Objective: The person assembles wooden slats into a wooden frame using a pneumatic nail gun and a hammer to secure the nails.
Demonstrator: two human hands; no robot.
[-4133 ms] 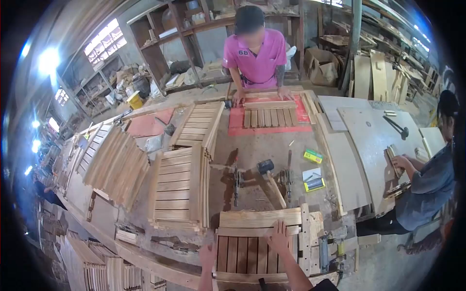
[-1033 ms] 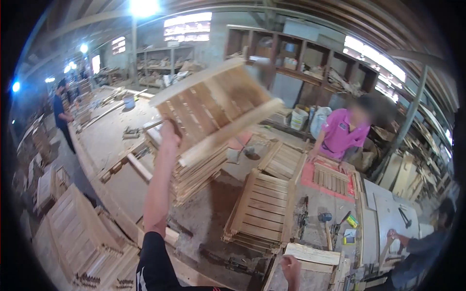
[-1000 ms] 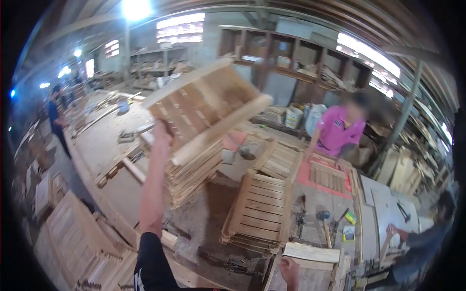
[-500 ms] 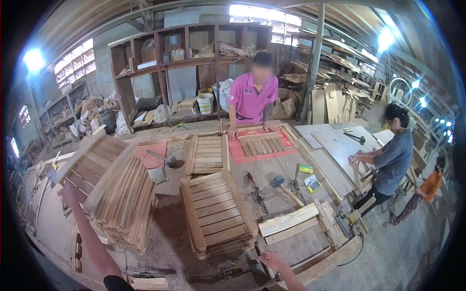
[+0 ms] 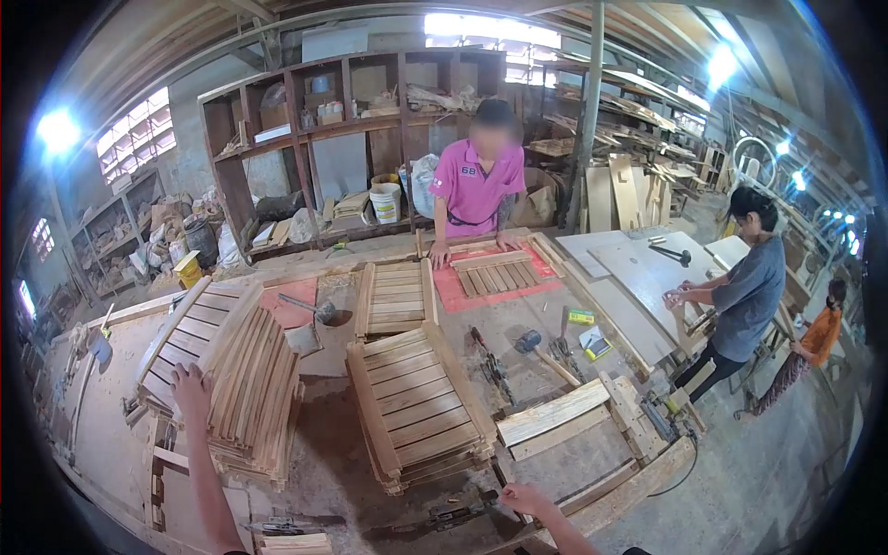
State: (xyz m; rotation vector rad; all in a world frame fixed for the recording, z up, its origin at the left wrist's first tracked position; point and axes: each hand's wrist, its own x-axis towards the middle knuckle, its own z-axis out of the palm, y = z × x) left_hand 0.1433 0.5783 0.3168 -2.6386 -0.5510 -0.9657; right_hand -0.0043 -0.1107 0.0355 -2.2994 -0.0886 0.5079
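on the workbench [image 5: 326,407], the left hand [image 5: 191,392] lies splayed on a slatted panel [image 5: 191,326], best squared to its stack [image 5: 252,388], the right hand [image 5: 524,499] apart, curled, grip unclear.

White bucket [image 5: 386,203] by brown shelves [image 5: 361,124]

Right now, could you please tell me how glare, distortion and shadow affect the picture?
Head view: the left lamp and right lamp glare white-blue; head view: the shelving bows and the corners go black; head view: shadow darkens the table between left stack and middle stack.
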